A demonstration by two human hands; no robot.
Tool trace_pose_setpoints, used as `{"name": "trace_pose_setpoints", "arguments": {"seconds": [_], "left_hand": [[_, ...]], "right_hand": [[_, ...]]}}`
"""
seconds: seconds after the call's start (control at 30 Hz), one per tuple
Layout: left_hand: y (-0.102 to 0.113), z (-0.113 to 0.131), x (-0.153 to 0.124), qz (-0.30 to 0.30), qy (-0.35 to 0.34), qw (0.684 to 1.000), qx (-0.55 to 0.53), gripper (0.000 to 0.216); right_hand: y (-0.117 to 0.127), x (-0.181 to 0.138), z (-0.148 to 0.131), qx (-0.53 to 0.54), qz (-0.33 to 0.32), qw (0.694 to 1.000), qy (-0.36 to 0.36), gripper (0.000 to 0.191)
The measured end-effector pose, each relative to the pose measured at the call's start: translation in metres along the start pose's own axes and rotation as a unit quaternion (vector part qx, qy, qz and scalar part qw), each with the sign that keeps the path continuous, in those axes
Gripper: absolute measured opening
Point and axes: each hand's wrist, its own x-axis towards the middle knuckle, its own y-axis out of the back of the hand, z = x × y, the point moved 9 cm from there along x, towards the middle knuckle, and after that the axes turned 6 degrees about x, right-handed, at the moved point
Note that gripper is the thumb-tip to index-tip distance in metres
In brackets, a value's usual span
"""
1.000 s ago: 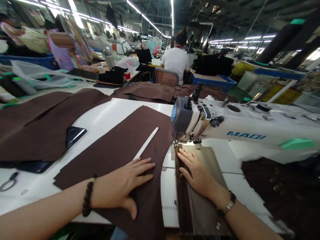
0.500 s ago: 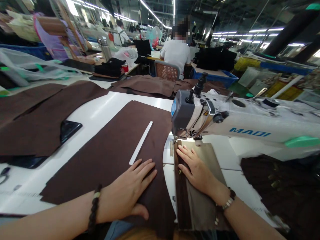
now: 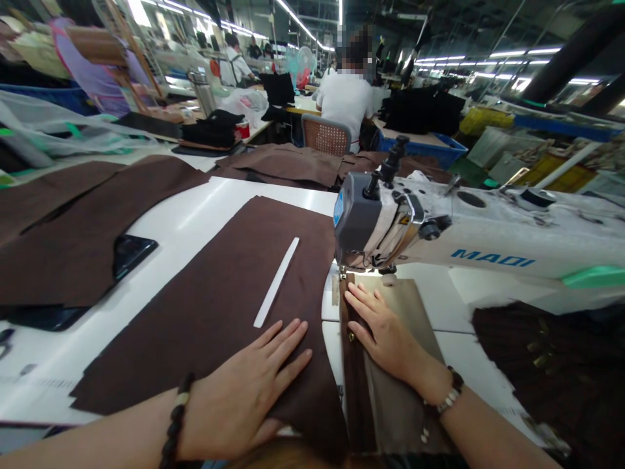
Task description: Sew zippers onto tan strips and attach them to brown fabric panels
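Observation:
My left hand (image 3: pixel 256 381) lies flat, fingers stretched, on a large dark brown panel (image 3: pixel 195 312), leather-like in look. A narrow white strip (image 3: pixel 277 281) rests on this panel just beyond my fingertips. Under the sewing machine (image 3: pixel 364 221), whose head stands over the edge of the work, my right hand (image 3: pixel 388 332) is spread flat. Its fingers press on a brown zipper (image 3: pixel 355 378) and the beige fabric (image 3: pixel 405 404) beside it. A small brass-coloured zipper pull (image 3: pixel 351 336) shows by my right thumb. The needle area is partly hidden by the machine head.
More brown panels (image 3: pixel 88 234) lie at left, partly over a black glossy object (image 3: pixel 134 253). Bunched dark zipper tape (image 3: pixel 547 378) lies at right. Further brown pieces (image 3: pixel 288 163) lie along the table's far side. Beyond, a co-worker (image 3: pixel 346 98) sits facing away.
My left hand and the brown panel under it have slid slightly toward me, the white strip with them. My right hand and the zipper piece look unmoved.

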Motion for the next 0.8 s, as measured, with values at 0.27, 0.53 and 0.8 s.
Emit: {"name": "trace_pose_setpoints", "arguments": {"seconds": [0.27, 0.53, 0.8], "left_hand": [[0.038, -0.010, 0.027, 0.066, 0.038, 0.995, -0.071, 0.049], [0.052, -0.010, 0.070, 0.061, 0.033, 0.995, -0.071, 0.044], [0.071, 0.007, 0.052, 0.092, 0.008, 0.991, -0.095, 0.045]], "right_hand": [[-0.002, 0.001, 0.002, 0.010, -0.020, 1.000, -0.010, 0.051], [-0.006, -0.005, 0.007, 0.039, -0.015, 0.999, 0.017, 0.058], [-0.006, -0.005, 0.007, 0.042, -0.020, 0.999, 0.026, 0.056]]}}
